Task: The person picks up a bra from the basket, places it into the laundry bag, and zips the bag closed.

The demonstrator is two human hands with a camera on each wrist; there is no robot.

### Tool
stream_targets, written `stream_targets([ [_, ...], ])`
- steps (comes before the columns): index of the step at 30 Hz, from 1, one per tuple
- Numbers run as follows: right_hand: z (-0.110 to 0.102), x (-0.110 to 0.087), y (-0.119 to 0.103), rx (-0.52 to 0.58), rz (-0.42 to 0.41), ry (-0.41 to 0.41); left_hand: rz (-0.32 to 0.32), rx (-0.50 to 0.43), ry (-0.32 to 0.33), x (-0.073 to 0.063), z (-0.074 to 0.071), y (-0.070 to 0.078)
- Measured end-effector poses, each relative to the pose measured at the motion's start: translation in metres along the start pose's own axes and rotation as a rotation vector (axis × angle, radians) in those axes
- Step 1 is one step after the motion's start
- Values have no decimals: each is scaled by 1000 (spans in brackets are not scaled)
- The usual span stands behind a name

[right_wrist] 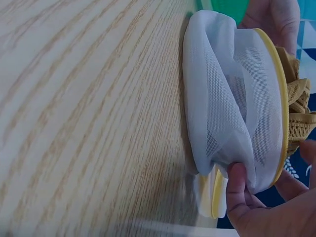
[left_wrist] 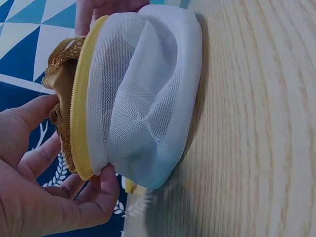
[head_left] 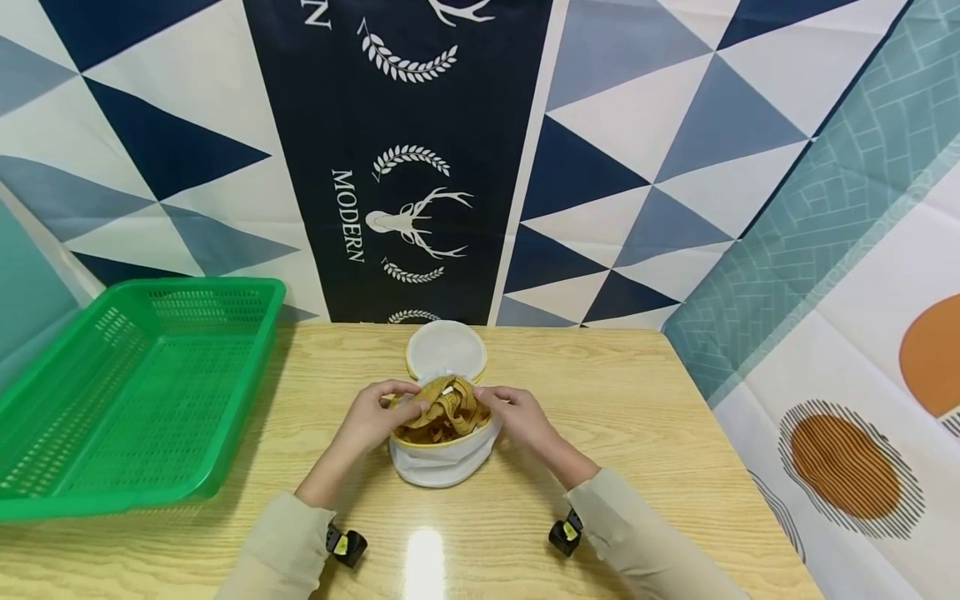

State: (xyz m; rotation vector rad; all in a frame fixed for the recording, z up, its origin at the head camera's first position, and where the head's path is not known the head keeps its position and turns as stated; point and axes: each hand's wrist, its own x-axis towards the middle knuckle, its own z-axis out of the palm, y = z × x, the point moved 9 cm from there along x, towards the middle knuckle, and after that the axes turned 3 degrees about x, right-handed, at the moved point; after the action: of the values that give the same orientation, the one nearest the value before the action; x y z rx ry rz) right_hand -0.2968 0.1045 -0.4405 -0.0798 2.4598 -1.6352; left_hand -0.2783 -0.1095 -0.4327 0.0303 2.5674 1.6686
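Observation:
A round white mesh laundry bag [head_left: 438, 465] with a yellow zipper rim stands on the table, its lid [head_left: 447, 350] flipped back behind it. A mustard lace-trimmed garment [head_left: 447, 408] with strap-like bands is bunched in the mouth, rising above the rim. My left hand [head_left: 381, 410] pinches the garment's left edge between thumb and index finger; its other fingers bend against the zipper rim [left_wrist: 79, 118]. On the other side, my right hand [head_left: 521, 417] grips the bag's rim, one finger pressing into the mesh [right_wrist: 217, 98] and the thumb beside the garment [right_wrist: 298, 98].
A large green plastic basket [head_left: 213, 467] stands on the left of the wooden table [head_left: 600, 400]. A patterned cloth wall [head_left: 600, 167] rises behind the table's far edge. Small black cameras are strapped to both wrists.

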Motion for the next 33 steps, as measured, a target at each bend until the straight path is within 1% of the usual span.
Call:
stream_targets([
  [3,0,0,-2,-38,-24,-2,20,13,-1,1,1,2],
  [8,-1,1,-6,-100,-72,23,41,37,-9,1,1,7],
  [12,-3,3,-8,-140,-89,51,55,35,-25,0,1,13],
  [14,-3,3,-9,-161,-94,53,63,34,-30,-1,2,15],
  [17,-2,1,-9,-165,-82,31,62,28,-25,-1,2,14],
  [22,-3,-1,-7,-86,-18,22,55,30,-8,-2,3,12],
  [24,-3,-1,-6,-67,-10,29,64,39,-4,-2,3,12],
  [29,-3,-1,-5,-70,-8,49,80,42,-2,-2,4,11],
  [33,-3,-1,-5,-85,5,60,80,42,-5,-4,4,11],
])
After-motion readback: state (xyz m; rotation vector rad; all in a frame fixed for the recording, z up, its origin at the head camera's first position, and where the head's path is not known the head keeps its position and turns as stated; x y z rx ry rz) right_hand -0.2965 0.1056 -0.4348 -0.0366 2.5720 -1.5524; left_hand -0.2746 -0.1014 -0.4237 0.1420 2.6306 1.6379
